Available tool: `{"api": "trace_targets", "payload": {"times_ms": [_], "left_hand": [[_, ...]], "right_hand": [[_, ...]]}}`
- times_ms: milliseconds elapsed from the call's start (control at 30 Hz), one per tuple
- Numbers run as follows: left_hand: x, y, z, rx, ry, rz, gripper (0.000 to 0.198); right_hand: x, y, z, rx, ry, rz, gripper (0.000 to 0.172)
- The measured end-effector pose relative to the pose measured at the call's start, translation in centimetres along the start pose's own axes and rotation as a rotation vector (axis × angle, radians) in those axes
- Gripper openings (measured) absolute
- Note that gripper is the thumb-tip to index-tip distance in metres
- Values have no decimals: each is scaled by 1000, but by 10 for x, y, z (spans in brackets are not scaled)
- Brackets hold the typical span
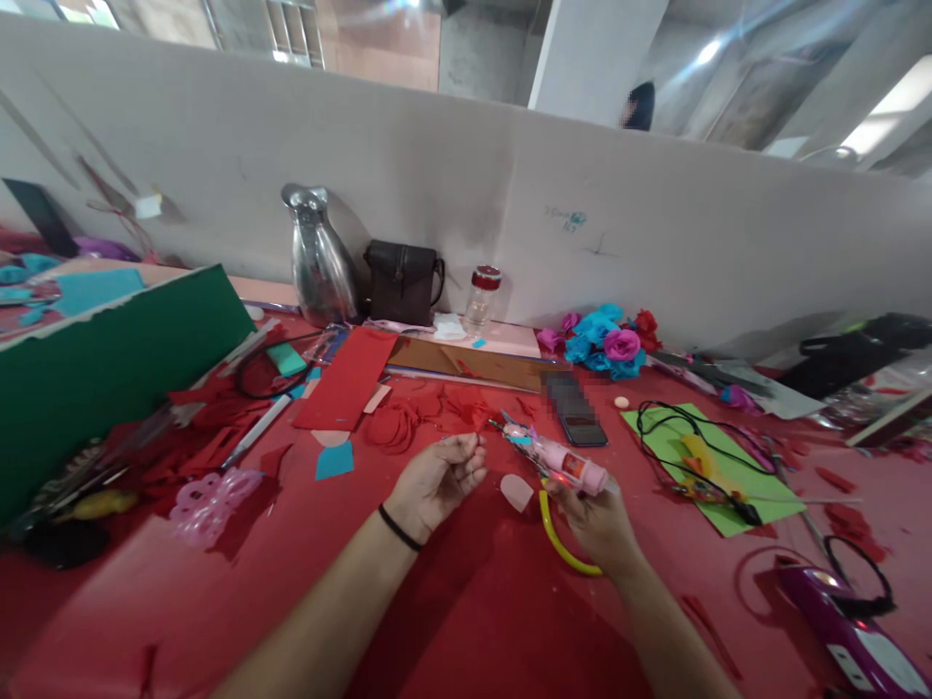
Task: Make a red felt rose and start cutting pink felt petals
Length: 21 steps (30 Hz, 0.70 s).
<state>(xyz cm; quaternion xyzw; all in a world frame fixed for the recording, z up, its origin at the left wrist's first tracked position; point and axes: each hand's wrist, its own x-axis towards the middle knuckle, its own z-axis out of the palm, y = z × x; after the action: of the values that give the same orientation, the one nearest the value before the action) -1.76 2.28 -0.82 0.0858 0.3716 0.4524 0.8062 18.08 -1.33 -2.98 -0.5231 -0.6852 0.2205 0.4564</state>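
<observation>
Pink tool (560, 458) over red tabletop (466, 621), pale partition (408, 175) behind, ceiling light (708, 50) beyond

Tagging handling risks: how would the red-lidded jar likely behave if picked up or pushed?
The jar has smooth, clear walls, so it may be slippery and fragile. It stands upright, taller than wide, so a push at its red lid could tip it. Its round body would probably roll if toppled.

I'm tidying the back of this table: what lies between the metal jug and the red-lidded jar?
In the head view, a dark bag stands between the metal jug and the red-lidded jar, with something white and crumpled nearer the jar.
</observation>
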Motion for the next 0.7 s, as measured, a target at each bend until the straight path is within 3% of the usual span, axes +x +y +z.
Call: {"api": "trace_targets", "payload": {"times_ms": [133, 300, 467, 700], "left_hand": [[0, 0, -1, 0, -6, 3, 22], [3, -1, -4, 9, -65, 5, 18], [1, 0, 0, 19, -20, 3, 24], [1, -1, -1, 49, -49, 20, 21]], "right_hand": [[-1, 1, 2, 7, -62, 1, 30], [-1, 2, 1, -9, 2, 18, 32], [-1, 1, 1, -17, -48, 12, 31], [-1, -2, 3, -7, -47, 2, 32]]}}
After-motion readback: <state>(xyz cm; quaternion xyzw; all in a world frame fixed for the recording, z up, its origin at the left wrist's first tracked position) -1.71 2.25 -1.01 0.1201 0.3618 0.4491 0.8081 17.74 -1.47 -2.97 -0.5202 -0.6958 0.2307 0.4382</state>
